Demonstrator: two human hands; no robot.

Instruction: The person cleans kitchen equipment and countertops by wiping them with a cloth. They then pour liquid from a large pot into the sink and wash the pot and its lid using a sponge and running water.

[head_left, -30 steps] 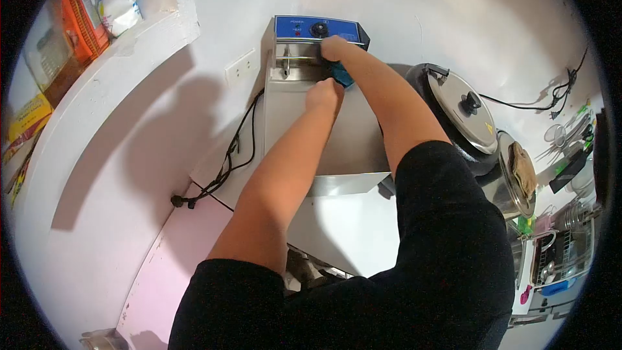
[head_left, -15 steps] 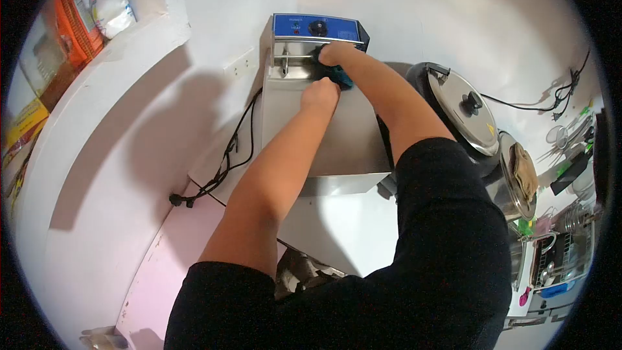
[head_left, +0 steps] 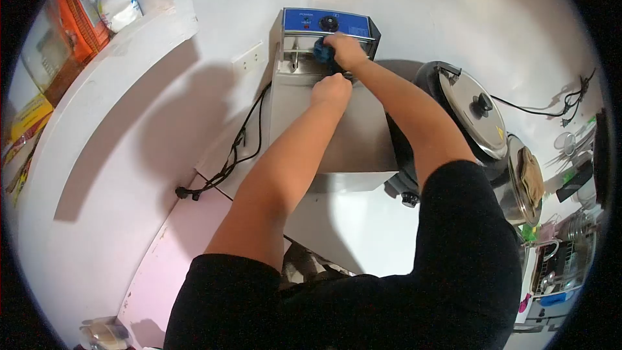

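Observation:
A steel appliance (head_left: 359, 136) with a blue control panel (head_left: 350, 24) and a black knob stands against the wall. A dark blue-green cloth (head_left: 322, 50) lies over the thin bar just below the panel. My right hand (head_left: 343, 48) is closed on the cloth's upper part, beside the knob. Lower down, my left hand (head_left: 332, 89) is closed at the cloth's dark lower end, over the top of the steel cover. Its fingertips are partly hidden. Left of the cloth, a small metal bracket (head_left: 295, 57) shows.
Black cables (head_left: 227, 167) hang left of the appliance, near a wall socket (head_left: 248, 58). To the right are a large lidded cooker (head_left: 473, 113) and a steel pot (head_left: 515, 198). A curved ledge (head_left: 123, 71) with packages is at the left.
The view has shifted slightly, so the appliance appears further right. My right hand has shifted on the cloth, and more of the cloth now shows left of it, by the bar.

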